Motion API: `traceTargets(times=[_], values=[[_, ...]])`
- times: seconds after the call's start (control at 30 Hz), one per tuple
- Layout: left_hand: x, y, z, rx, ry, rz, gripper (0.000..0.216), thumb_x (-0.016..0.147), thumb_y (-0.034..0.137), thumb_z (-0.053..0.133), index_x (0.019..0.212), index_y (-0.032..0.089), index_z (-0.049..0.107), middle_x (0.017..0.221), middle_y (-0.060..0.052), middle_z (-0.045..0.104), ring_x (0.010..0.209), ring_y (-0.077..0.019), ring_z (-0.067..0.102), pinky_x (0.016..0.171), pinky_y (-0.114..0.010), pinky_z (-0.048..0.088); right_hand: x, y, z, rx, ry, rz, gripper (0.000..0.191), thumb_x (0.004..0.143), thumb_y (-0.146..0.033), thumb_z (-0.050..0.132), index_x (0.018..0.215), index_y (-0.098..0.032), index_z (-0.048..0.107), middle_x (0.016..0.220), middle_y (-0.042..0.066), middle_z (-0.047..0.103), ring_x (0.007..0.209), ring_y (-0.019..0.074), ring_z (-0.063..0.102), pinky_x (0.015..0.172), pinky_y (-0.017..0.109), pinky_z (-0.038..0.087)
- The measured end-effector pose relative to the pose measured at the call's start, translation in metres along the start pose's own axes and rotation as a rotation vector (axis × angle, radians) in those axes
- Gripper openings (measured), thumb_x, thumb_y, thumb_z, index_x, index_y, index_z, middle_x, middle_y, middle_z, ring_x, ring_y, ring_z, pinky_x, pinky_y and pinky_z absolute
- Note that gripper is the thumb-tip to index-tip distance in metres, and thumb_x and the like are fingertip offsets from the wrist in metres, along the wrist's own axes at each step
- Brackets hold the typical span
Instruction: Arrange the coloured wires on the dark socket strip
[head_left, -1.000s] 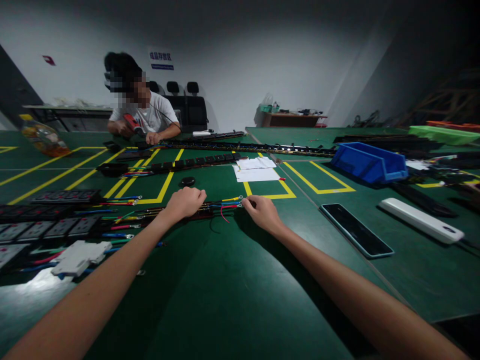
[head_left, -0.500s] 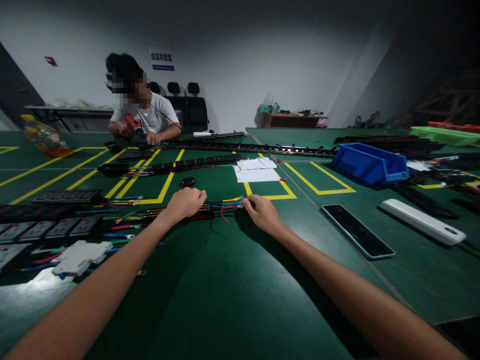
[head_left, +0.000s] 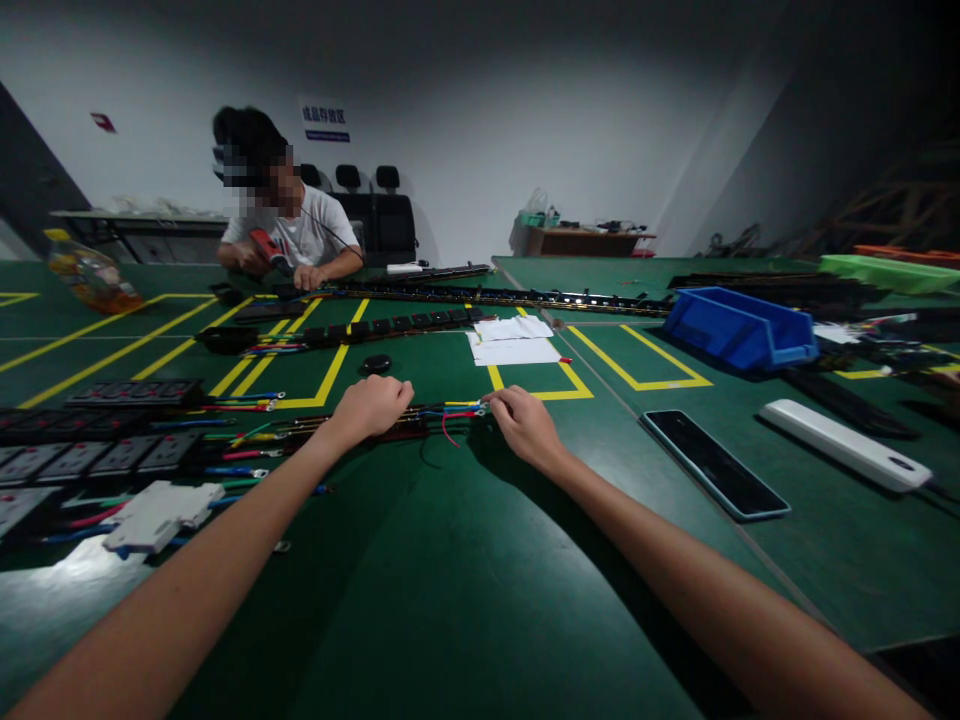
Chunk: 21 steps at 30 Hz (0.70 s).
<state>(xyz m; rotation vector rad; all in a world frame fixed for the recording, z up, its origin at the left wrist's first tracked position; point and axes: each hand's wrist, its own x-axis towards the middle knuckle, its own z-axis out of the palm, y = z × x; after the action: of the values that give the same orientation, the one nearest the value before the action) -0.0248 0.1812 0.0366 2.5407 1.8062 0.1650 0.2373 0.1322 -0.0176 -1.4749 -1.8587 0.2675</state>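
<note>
My left hand (head_left: 373, 406) is curled shut and presses down on a dark socket strip (head_left: 409, 424) lying on the green table (head_left: 450, 580). Coloured wires with ring terminals (head_left: 459, 409) stick out of the strip's right end. My right hand (head_left: 525, 424) pinches at those wire ends with closed fingers; which wire it grips I cannot make out.
Socket modules, loose wires and a white part (head_left: 161, 512) lie at the left. A phone (head_left: 712, 462), a white bar (head_left: 844, 443) and a blue bin (head_left: 739, 327) sit at the right. White papers (head_left: 514, 340) and long strips lie beyond. A person (head_left: 289, 235) works with a red tool across the table.
My right hand has shifted slightly at the wire ends; the yellow wire end has dropped closer to the others. My left hand has stayed put.
</note>
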Motion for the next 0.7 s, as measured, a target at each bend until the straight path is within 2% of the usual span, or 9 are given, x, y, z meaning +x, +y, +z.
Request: traceTargets(times=[0.27, 0.43, 0.7], values=[[0.0002, 0.0008, -0.0013, -0.007, -0.012, 0.003, 0.066, 0.100, 0.048, 0.021, 0.080, 0.015, 0.074, 0.088, -0.018, 0.075, 0.081, -0.0292, 0.071, 0.079, -0.041, 0.052, -0.0011, 0.0055, 0.0034, -0.066, 0.048, -0.023, 0.034, 0.097, -0.016, 0.044, 0.122, -0.022, 0.066, 0.103, 0.007, 0.065, 0.085, 0.0194, 0.062, 0.075, 0.029, 0.046], [0.0005, 0.0006, -0.0009, -0.014, -0.011, 0.002, 0.065, 0.100, 0.049, 0.022, 0.079, 0.015, 0.074, 0.087, -0.018, 0.074, 0.079, -0.0289, 0.071, 0.078, -0.041, 0.052, -0.0024, 0.0054, 0.0044, -0.100, 0.023, -0.045, 0.031, 0.096, -0.017, 0.049, 0.121, -0.024, 0.066, 0.103, 0.006, 0.064, 0.088, 0.0198, 0.062, 0.075, 0.030, 0.046], [-0.0005, 0.0002, -0.0007, -0.038, 0.002, 0.017, 0.064, 0.101, 0.047, 0.023, 0.076, 0.016, 0.072, 0.085, -0.018, 0.073, 0.076, -0.0282, 0.070, 0.074, -0.040, 0.052, -0.0042, 0.0016, 0.0021, -0.094, 0.019, -0.036, 0.036, 0.092, -0.017, 0.058, 0.126, -0.026, 0.063, 0.106, 0.004, 0.061, 0.075, 0.0146, 0.059, 0.069, 0.028, 0.046]])
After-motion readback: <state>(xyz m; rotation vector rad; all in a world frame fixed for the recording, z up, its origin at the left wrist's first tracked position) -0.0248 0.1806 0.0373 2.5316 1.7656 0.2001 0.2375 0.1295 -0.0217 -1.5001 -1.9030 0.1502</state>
